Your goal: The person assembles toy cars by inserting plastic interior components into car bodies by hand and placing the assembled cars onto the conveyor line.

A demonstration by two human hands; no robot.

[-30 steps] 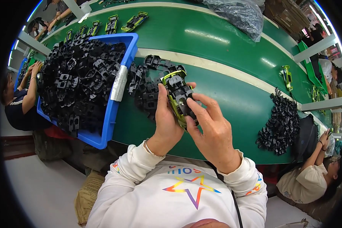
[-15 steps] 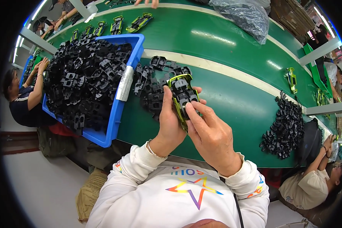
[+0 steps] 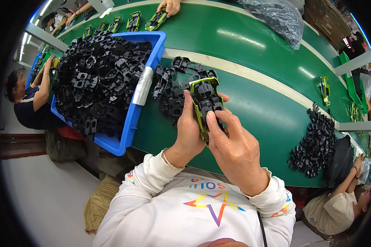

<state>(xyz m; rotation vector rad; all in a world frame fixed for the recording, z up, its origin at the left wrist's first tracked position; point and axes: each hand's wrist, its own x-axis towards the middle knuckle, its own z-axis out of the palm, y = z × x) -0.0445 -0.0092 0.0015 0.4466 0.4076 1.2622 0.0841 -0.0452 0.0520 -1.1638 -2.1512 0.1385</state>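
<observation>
A toy car body (image 3: 201,130) with a yellow-green rim and a black plastic inside is held tilted in front of my chest. My left hand (image 3: 188,133) wraps round its left side and underside, with fingertips showing past the far right edge. With thumb and fingers, my right hand (image 3: 237,150) grips the near right part of the body, the thumb pressing on the black interior insert (image 3: 206,101). What lies under the right fingers is hidden. Just beyond the car body, loose black plastic inserts (image 3: 173,105) lie in a small heap on the green table (image 3: 259,123).
At left stands a blue crate (image 3: 130,123) heaped with black inserts. A pile of small black parts (image 3: 315,142) lies at right, near another green car body (image 3: 325,91). Across the table, a co-worker's hand (image 3: 172,7) holds a car body (image 3: 156,21) beside several others.
A co-worker's hand has come down onto the far car body and gripped it. My hands keep hold of the same car body, with only slight shifts; the whole view has moved a little.
</observation>
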